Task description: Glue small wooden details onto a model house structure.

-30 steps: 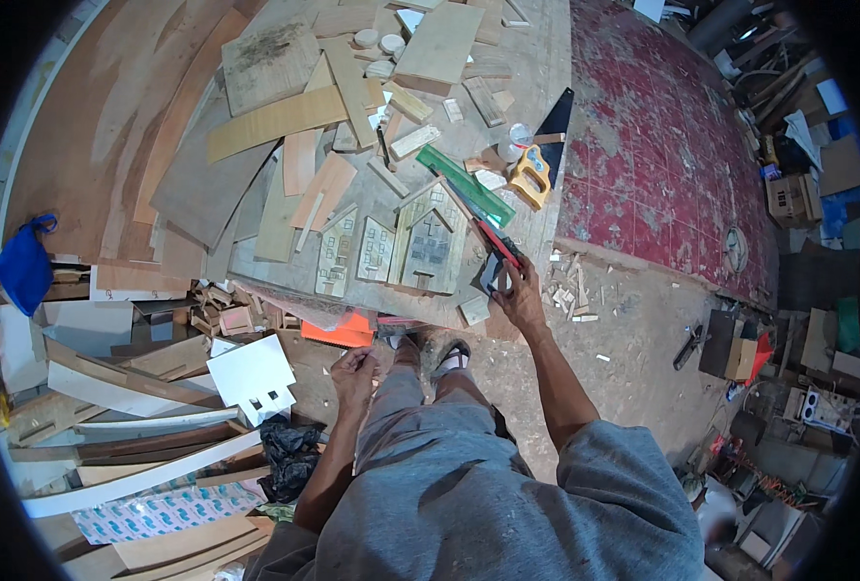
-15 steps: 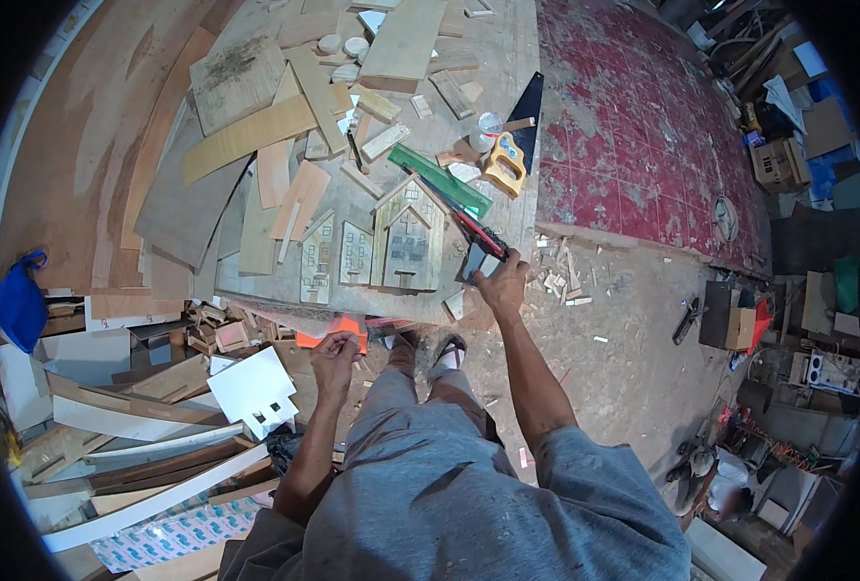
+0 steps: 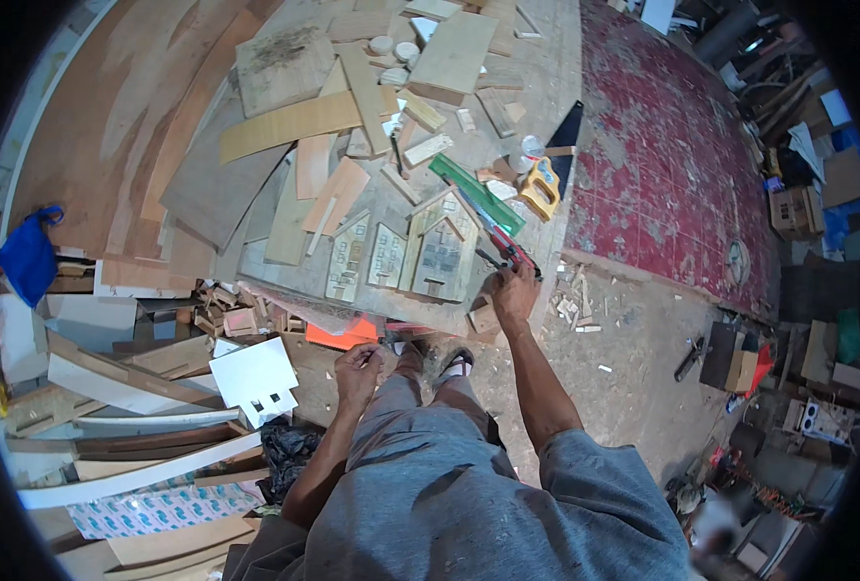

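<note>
Facing a greyish, wood-strewn worktop [image 3: 554,68] amid clutter [image 3: 241,321]. Curling right hand [image 3: 514,293] at its edge, with unclear grip; bunching left hand [image 3: 358,376] before it.

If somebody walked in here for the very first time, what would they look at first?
Probably the three little house-shaped wooden pieces, side by side near the front edge of the cluttered worktable. Next, the saw's bright yellow handle to their right, and the right hand by a red-and-black tool. The big, worn red surface on the right stands out too.
</note>
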{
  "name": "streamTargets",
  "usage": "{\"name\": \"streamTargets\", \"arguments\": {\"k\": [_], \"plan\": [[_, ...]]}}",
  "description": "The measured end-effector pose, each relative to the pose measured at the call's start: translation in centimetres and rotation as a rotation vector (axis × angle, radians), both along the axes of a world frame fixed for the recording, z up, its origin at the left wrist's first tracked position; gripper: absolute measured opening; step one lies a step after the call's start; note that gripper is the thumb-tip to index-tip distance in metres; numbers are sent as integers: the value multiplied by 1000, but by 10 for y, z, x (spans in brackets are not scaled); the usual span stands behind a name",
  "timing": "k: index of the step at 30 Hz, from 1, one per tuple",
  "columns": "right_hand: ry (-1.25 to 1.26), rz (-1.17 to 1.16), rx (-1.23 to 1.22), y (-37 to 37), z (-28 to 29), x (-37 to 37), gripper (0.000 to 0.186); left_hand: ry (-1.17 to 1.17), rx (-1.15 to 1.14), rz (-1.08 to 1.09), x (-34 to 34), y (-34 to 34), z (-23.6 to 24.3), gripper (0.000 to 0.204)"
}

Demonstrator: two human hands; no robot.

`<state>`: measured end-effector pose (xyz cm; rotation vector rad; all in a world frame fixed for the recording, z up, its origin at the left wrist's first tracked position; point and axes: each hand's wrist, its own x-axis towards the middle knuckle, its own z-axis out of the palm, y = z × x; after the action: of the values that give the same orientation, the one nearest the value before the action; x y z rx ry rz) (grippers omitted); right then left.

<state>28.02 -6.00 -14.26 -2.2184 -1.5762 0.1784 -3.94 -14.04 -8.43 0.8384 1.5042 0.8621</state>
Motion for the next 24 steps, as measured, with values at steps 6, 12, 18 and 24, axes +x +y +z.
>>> {"name": "streamTargets", "arguments": {"k": [6, 12, 18, 24], "plan": [[31, -62, 7, -2, -28, 7, 14, 81, 55, -51, 19, 5, -10, 13], [155, 28, 248, -13, 0, 9, 10, -55, -96, -33, 56, 28, -29, 15], [1150, -151, 104, -49, 51, -10, 9, -476, -173, 65, 78, 46, -26, 16], [1507, -158, 10, -71, 92, -33, 17, -544, -88, 7, 105, 43, 26, 18]]}}
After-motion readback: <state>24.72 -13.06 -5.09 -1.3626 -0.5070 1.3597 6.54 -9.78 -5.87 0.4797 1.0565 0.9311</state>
